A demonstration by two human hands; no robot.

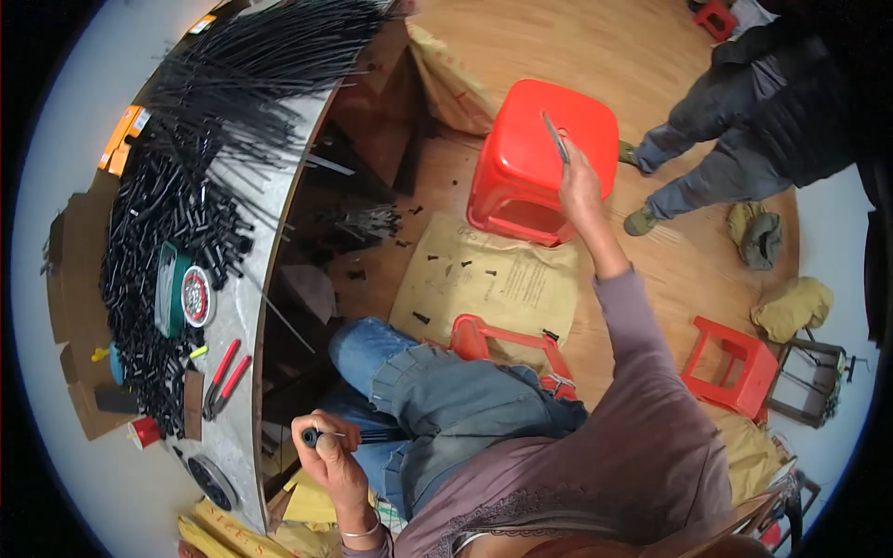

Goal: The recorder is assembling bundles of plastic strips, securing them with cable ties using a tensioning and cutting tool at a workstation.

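Observation:
My left hand [333, 458] is closed in front of my knees, beside the table edge. It grips a black tubular piece [311, 436] whose round end points up; thin dark rods [381, 434] show behind the hand. Stretched out to the right, my right hand [580, 186] is closed around a slim grey metal tool [555, 138]. That tool lies over the seat of a tall red plastic stool [549, 116]; whether it touches the seat I cannot tell. On the table at left are a heap of short black tubes [153, 279] and a sheaf of long black rods [270, 56].
Red-handled pliers [223, 379], a round dish of small beads [196, 296] and a green tray [169, 288] sit on the grey table [244, 321]. A yellow sack [465, 288] with small black bits covers the floor. Another person [744, 121] stands far right, near a low red stool [732, 365].

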